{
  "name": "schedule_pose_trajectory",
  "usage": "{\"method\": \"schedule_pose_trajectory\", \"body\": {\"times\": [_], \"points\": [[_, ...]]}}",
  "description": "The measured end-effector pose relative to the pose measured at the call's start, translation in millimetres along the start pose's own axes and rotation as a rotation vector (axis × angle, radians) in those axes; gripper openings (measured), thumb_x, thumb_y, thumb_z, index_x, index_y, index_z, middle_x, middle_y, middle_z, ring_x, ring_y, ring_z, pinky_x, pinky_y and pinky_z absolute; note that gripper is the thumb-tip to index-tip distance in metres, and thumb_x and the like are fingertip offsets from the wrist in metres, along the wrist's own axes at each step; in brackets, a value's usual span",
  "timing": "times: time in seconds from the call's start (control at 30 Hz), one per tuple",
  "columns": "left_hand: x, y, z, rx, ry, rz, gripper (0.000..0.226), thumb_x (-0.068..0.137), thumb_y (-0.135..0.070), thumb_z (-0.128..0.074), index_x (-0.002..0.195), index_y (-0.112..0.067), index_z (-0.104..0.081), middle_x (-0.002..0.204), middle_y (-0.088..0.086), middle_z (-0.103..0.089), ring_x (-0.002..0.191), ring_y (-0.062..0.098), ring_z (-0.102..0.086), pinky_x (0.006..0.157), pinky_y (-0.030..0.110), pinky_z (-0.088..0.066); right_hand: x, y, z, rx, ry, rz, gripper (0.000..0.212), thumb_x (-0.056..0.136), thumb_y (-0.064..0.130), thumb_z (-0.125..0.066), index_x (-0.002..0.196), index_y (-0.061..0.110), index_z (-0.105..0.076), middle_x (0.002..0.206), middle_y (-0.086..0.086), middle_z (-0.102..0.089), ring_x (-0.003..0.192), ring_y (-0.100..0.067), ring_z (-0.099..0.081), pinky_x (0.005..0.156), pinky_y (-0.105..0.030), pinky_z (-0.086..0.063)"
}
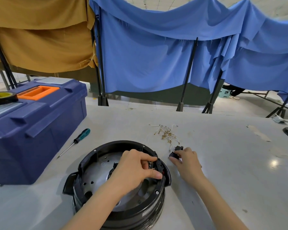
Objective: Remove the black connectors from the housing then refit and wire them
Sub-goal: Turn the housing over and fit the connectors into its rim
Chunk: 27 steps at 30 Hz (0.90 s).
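Head view: housing (pixel 93 156) is sitting open side up on the table (pixel 223 163), near the front edge, with the metal plate inside showing.

Left hand (pixel 135 170) is reaching across the housing to its right rim. Index finger and thumb are curling around a fitted connector (pixel 158 163) seated in the rim wall. It looks like a pinch, though the contact is partly hidden by the fingers.

Right hand (pixel 186 161) is resting on the table just right of the housing, and its fingertips are pinching a loose connector (pixel 173 155), black, down at table level. A second loose connector (pixel 178 148) is lying just behind it, close to the fingers but apart from the housing.

Wires (pixel 166 133) with gold terminals are lying in a small tangle beyond the connectors.

Screwdriver (pixel 78 140) with a teal handle is lying left of the housing, beside the blue toolbox (pixel 40 130). Tape roll (pixel 2 97) is sitting on the toolbox lid.

Blue cloth (pixel 156 55) and brown cloth (pixel 40 39) are hanging on stands behind the table.
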State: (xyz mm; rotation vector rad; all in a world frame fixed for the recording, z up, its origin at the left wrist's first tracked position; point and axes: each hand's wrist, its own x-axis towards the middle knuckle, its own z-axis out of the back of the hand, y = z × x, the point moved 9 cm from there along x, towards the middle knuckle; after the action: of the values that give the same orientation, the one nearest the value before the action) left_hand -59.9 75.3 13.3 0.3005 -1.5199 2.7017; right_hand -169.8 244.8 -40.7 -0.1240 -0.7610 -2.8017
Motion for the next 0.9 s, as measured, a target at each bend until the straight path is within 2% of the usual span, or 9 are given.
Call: {"method": "schedule_pose_trajectory", "body": {"times": [0.13,0.27,0.4,0.47,0.53,0.6,0.7,0.8,0.9], "points": [[0,-2,-1,-0.037,0.011,-0.003,0.052,0.058,-0.033,-0.09,0.106,-0.023,-0.074,0.051,-0.011,-0.057,0.044,-0.003,-0.048,0.058,0.012,-0.04,0,0,4,0.105,-0.043,-0.022,0.024,0.09,0.024,-0.065,0.111,0.014,-0.064,0.103,0.003,-0.046,0.109,-0.022,-0.045,0.076,-0.025,-0.03],[-2,-2,-8,-0.105,0.089,0.034,0.073,0.043,-0.045,-0.092,0.108,-0.018,-0.072,0.052,-0.009,-0.059,0.041,0.0,-0.047,0.053,0.014,-0.041,1,2,11,0.195,0.031,-0.024,0.026,0.077,0.009,-0.076,0.099,0.013,-0.062,0.088,0.005,-0.057,0.081,-0.018,-0.055,0.065,-0.025,-0.037],[-5,-4,-13,-0.075,0.196,0.03,0.058,0.043,-0.04,-0.095,0.091,-0.016,-0.075,0.05,-0.009,-0.054,0.043,-0.001,-0.042,0.056,0.011,-0.039,-1,4,18,0.285,0.099,-0.042,0.042,0.075,-0.005,-0.073,0.113,0.013,-0.064,0.085,-0.002,-0.06,0.072,-0.018,-0.053,0.066,-0.026,-0.043],[-6,-4,-13,-0.104,0.213,0.026,0.064,0.044,-0.043,-0.094,0.098,-0.015,-0.075,0.051,-0.009,-0.053,0.045,0.001,-0.041,0.057,0.012,-0.038,-4,10,30,0.369,0.103,-0.026,0.032,0.077,-0.008,-0.068,0.103,0.011,-0.071,0.085,-0.008,-0.067,0.061,-0.018,-0.054,0.062,-0.024,-0.046],[-5,-4,-13,-0.099,0.211,0.023,0.061,0.046,-0.047,-0.093,0.093,-0.013,-0.076,0.05,-0.007,-0.051,0.046,0.005,-0.039,0.061,0.017,-0.04,-9,20,44,0.466,0.144,0.003,0.024,0.075,-0.009,-0.069,0.087,0.011,-0.074,0.075,-0.008,-0.071,0.054,-0.017,-0.06,0.059,-0.021,-0.05],[-5,-4,-12,-0.075,0.203,0.01,0.058,0.048,-0.049,-0.091,0.085,-0.008,-0.075,0.05,-0.006,-0.048,0.046,0.007,-0.036,0.066,0.02,-0.042,-15,32,56,0.545,0.223,0.057,0.021,0.072,-0.012,-0.072,0.081,0.008,-0.074,0.067,-0.007,-0.072,0.053,-0.011,-0.064,0.049,-0.014,-0.047],[-4,-4,-12,-0.044,0.189,-0.013,0.057,0.05,-0.052,-0.089,0.079,-0.006,-0.074,0.049,-0.004,-0.046,0.046,0.007,-0.034,0.065,0.017,-0.042,-25,49,69,0.544,0.325,0.147,0.018,0.07,-0.01,-0.077,0.081,0.003,-0.074,0.071,-0.01,-0.073,0.053,-0.004,-0.063,0.04,-0.005,-0.035],[-3,-3,-10,-0.024,0.176,-0.028,0.06,0.049,-0.057,-0.087,0.07,-0.003,-0.07,0.048,-0.002,-0.045,0.047,0.008,-0.033,0.063,0.014,-0.039,-30,59,67,0.504,0.393,0.201,0.017,0.067,-0.005,-0.082,0.081,0.003,-0.074,0.073,-0.012,-0.073,0.057,-0.009,-0.063,0.048,-0.012,-0.042],[1,-3,-10,-0.03,0.161,-0.02,0.051,0.047,-0.057,-0.088,0.067,-0.013,-0.072,0.047,-0.005,-0.047,0.047,0.007,-0.035,0.062,0.022,-0.04,-33,65,57,0.461,0.455,0.227,0.018,0.067,-0.005,-0.082,0.08,0.003,-0.074,0.072,-0.014,-0.072,0.063,-0.015,-0.064,0.06,-0.024,-0.049]]}}
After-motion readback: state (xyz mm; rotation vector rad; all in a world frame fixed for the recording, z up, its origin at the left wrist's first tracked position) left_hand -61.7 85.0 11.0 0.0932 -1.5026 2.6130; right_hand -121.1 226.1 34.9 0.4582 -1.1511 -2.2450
